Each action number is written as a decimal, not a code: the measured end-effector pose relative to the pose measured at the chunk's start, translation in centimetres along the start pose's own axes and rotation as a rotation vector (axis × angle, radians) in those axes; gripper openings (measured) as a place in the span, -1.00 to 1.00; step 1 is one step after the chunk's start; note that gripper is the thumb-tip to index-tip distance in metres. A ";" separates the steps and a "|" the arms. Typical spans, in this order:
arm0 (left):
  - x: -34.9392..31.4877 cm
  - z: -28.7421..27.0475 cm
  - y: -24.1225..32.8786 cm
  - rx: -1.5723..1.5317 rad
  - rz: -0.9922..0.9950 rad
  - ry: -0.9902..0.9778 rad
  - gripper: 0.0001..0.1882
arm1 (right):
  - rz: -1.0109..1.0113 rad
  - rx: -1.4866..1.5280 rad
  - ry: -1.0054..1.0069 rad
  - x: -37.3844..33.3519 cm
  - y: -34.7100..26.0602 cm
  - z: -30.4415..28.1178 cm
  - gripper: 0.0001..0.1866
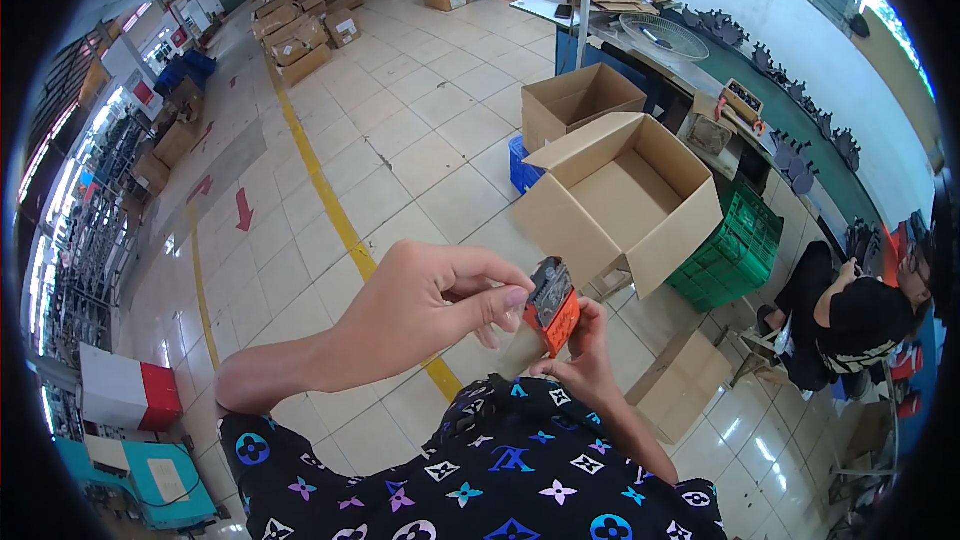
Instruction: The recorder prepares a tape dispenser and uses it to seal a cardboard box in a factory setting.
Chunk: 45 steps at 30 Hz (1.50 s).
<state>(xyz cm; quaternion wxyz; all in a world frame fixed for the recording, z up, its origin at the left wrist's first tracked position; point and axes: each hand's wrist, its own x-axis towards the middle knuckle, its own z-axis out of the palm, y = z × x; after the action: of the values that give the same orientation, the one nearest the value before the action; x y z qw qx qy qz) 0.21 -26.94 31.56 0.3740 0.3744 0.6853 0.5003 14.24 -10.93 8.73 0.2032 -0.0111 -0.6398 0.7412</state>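
Observation:
In front of my body, my right hand (590, 365) is closed round an orange tape dispenser (557, 326) with a dark grey plate at its upper end. A pale roll of tape (522, 348) shows on its left side, partly behind my fingers. My left hand (430, 295) reaches in from the left with thumb and forefinger pinched at the dispenser's dark end. What lies between those fingertips is too small to make out. The dispenser is tilted and held off the floor.
Ahead to the right, an open carton (630, 190) stands beside a green crate (735, 245), with another open carton (580, 100) behind it. A closed carton (680, 385) lies at right. A seated person (860, 320) works by the bench. Yellow floor line (320, 185) runs left.

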 end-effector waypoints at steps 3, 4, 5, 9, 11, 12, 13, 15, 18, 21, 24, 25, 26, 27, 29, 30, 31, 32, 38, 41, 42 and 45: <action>0.3 0.1 -0.1 -0.039 0.000 0.010 -0.76 | -0.013 0.032 0.004 -0.4 0.3 -0.5 0.07; 0.4 0.3 -0.2 -0.042 -0.003 0.010 -0.76 | -0.043 0.080 -0.017 -0.8 0.5 -0.7 0.09; 0.3 0.6 -0.3 -0.090 -0.023 0.002 -0.76 | -0.072 0.129 -0.038 -1.2 0.7 -0.8 0.11; -0.9 1.6 -1.0 -0.157 -0.092 -0.061 -0.77 | 0.037 0.069 -0.032 -3.7 0.7 -0.4 0.19; -1.4 1.6 -1.1 -0.159 -0.102 -0.066 -0.78 | 0.190 0.227 -0.076 -3.8 -1.1 0.0 0.07; -1.4 1.6 -1.0 -0.151 -0.103 -0.069 -0.78 | 0.327 0.385 -0.119 -3.8 -1.7 0.0 -0.05; -1.5 1.6 -0.9 -0.153 -0.106 -0.074 -0.78 | 0.253 0.331 -0.131 -4.1 -0.6 -0.4 -0.18; -1.5 1.4 -0.6 -0.155 -0.161 -0.021 -0.79 | 0.277 0.482 -0.061 -3.7 -0.6 -0.4 -0.21; -2.0 1.3 -0.9 -0.094 -0.164 0.017 -0.80 | 0.260 0.630 0.037 -2.8 -1.0 -0.6 -0.26; -2.1 0.6 -1.9 -0.047 -0.168 0.037 -0.74 | 0.235 0.681 0.161 -2.2 -0.9 -1.4 -0.28; -1.2 0.1 -2.4 -0.038 -0.157 0.097 -0.74 | 0.197 0.695 0.210 -2.0 -2.0 -2.5 -0.23; -1.0 0.1 -2.7 -0.036 -0.153 0.092 -0.74 | 0.189 0.707 0.222 -2.2 -2.2 -2.8 -0.20; -0.6 0.0 -3.0 -0.026 -0.132 0.104 -0.74 | 0.183 0.705 0.226 -2.3 -2.4 -3.2 -0.20; -0.3 0.0 -3.2 -0.016 -0.111 0.119 -0.75 | 0.152 0.627 0.225 -2.3 -2.7 -3.6 -0.21; 0.2 0.0 -3.4 -0.015 -0.102 0.123 -0.75 | 0.112 0.594 0.233 -2.4 -3.1 -4.1 -0.27; 0.7 0.0 -3.5 -0.017 -0.100 0.127 -0.75 | 0.107 0.593 0.239 -2.4 -3.0 -4.3 -0.27; 1.1 -0.1 -3.5 -0.014 -0.098 0.121 -0.75 | 0.072 0.512 0.255 -2.2 -2.7 -4.6 -0.27; 1.5 -0.1 -3.6 -0.021 -0.091 0.120 -0.75 | 0.039 0.431 0.271 -2.2 -2.4 -4.8 -0.26; 2.2 0.9 -2.9 -0.059 -0.101 0.087 -0.74 | -0.045 0.172 0.268 -2.7 -1.3 -3.7 -0.17; 2.0 1.9 -2.7 -0.110 -0.134 0.012 -0.73 | -0.066 0.061 0.208 -2.7 -0.8 -3.8 -0.17; 1.9 2.1 -2.5 -0.142 -0.142 -0.025 -0.72 | -0.080 -0.003 0.168 -2.4 -0.8 -4.0 -0.18; 1.3 2.8 -1.9 -0.138 -0.143 -0.111 -0.72 | -0.046 -0.098 0.007 -2.2 -1.2 -6.3 -0.16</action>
<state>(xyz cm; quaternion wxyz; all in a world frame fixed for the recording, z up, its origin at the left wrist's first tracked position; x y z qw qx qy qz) 1.85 -25.08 28.96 0.4709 0.3251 0.6523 0.4970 18.34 -5.61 8.17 0.2216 -0.0091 -0.6748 0.7039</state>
